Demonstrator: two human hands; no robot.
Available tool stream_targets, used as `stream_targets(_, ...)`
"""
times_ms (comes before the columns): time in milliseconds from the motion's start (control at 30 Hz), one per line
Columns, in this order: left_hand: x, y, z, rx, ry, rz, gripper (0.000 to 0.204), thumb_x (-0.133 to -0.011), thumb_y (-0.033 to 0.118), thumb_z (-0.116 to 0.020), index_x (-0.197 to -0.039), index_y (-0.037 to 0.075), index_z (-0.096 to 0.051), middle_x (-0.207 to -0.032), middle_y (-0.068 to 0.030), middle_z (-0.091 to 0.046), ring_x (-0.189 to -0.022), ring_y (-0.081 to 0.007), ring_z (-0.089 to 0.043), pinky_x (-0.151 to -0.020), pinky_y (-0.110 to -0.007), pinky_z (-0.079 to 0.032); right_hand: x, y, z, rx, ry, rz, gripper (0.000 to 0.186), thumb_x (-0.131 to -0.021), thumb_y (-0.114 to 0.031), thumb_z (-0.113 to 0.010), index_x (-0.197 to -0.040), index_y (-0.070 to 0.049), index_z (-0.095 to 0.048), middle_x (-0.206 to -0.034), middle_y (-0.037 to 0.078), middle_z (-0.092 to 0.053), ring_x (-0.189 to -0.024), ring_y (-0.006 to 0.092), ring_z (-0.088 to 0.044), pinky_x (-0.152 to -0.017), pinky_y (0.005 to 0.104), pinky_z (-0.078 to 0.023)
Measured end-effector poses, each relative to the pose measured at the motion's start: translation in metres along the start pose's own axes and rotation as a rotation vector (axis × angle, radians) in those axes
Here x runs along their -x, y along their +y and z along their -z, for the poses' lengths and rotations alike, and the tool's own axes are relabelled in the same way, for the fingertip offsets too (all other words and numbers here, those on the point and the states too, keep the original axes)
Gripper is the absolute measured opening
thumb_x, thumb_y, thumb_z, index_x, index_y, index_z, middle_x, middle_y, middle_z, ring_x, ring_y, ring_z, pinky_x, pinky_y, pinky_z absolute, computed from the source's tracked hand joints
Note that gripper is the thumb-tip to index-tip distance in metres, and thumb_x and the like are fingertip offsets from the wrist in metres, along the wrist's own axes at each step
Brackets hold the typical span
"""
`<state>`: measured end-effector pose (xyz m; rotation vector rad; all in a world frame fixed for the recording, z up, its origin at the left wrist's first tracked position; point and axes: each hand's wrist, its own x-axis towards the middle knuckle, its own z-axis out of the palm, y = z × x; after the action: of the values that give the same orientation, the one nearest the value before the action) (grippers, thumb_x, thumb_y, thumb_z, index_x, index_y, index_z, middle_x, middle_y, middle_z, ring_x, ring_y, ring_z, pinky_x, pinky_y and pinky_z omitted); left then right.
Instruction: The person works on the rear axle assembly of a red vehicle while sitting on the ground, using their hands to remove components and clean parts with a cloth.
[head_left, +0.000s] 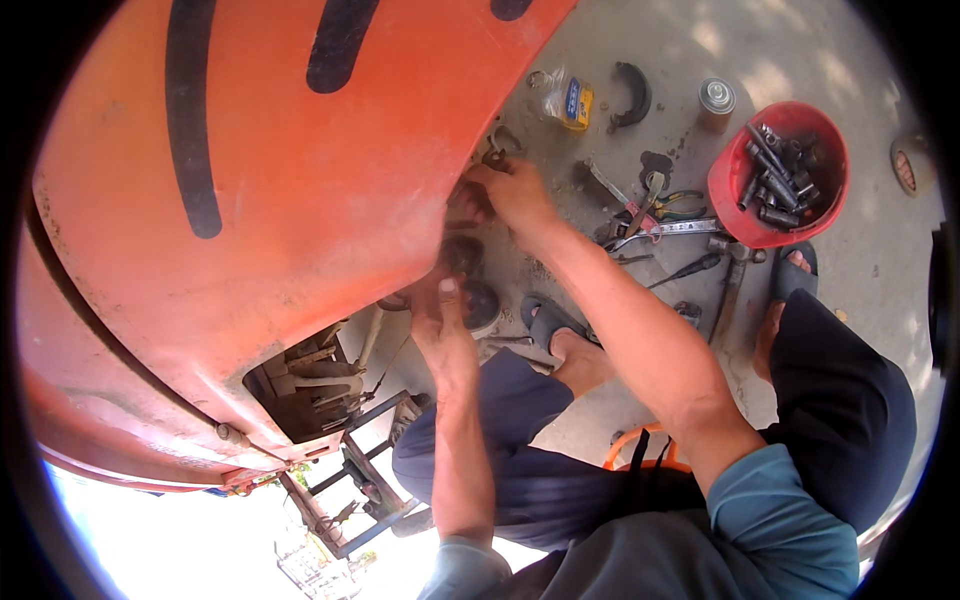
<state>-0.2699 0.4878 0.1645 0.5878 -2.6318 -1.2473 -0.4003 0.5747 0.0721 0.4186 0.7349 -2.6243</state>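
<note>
Left hand (445,325) and right hand (515,195) are working beside the orange panel (300,220), grips obscured, state indeterminable; red tub (762,234) is containing sockets (785,185), presumably for easy reach.

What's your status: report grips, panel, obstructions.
Left grip, right grip: both near edge of the orange panel. Holdings unclear. Loose tools beside red bucket, clear of both grips.

Left hand (442,325) and right hand (515,200) are both down by the orange panel (290,190), red bucket (733,217) of sockets (782,180) sitting off right.
</note>
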Motion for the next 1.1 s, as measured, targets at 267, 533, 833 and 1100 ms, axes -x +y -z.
stream_targets(267, 0.001, 0.004, -0.01, 0.382, -0.139, 0.431, 0.042, -0.105, 0.032, -0.046, -0.13, -0.002, -0.04, -0.102, -0.0212, -0.065, -0.071, -0.0222, -0.061, -0.06, -0.028, -0.048, 0.003, -0.001, 0.003, -0.007, -0.005, -0.016, 0.021, -0.093, -0.016, -0.062, -0.086, 0.003, -0.068, -0.068, 0.008, -0.065, -0.052, 0.0134, -0.059, -0.047, 0.0262, -0.043)
stream_targets(533, -0.027, -0.018, -0.021, 0.892, -0.096, 0.613, 0.037, -0.106, 0.036, -0.044, -0.114, 0.001, -0.051, -0.097, -0.0134, -0.057, -0.077, -0.0197, -0.051, -0.063, -0.029, -0.042, 0.003, 0.003, 0.005, -0.054, 0.034, -0.073, 0.02, -0.093, -0.017, -0.063, -0.087, 0.002, -0.069, -0.07, 0.008, -0.066, -0.051, 0.0136, -0.057, -0.048, 0.0264, -0.043)
stream_targets(833, -0.032, -0.03, -0.028, 0.653, -0.032, 0.507, 0.022, -0.105, 0.032, -0.046, -0.101, 0.011, -0.053, -0.088, -0.0038, -0.053, -0.071, -0.0123, -0.046, -0.057, -0.023, -0.035, 0.018, -0.004, -0.009, 0.476, 0.076, 0.168, 0.025, -0.089, -0.02, -0.062, -0.086, 0.003, -0.069, -0.066, 0.016, -0.066, -0.061, 0.0259, -0.066, -0.055, 0.0389, -0.047)
stream_targets(1100, -0.031, -0.051, -0.026, 0.206, -0.06, 0.239, 0.046, -0.098, 0.027, -0.061, -0.135, 0.006, -0.043, -0.122, -0.0074, -0.054, -0.108, -0.0139, -0.054, -0.087, -0.031, -0.048, 0.028, 0.017, -0.063, 0.999, -0.231, 0.824, 0.019, -0.085, -0.012, -0.063, -0.092, 0.005, -0.056, -0.083, 0.026, -0.064, -0.078, 0.0455, -0.065, -0.064, 0.0513, -0.052)
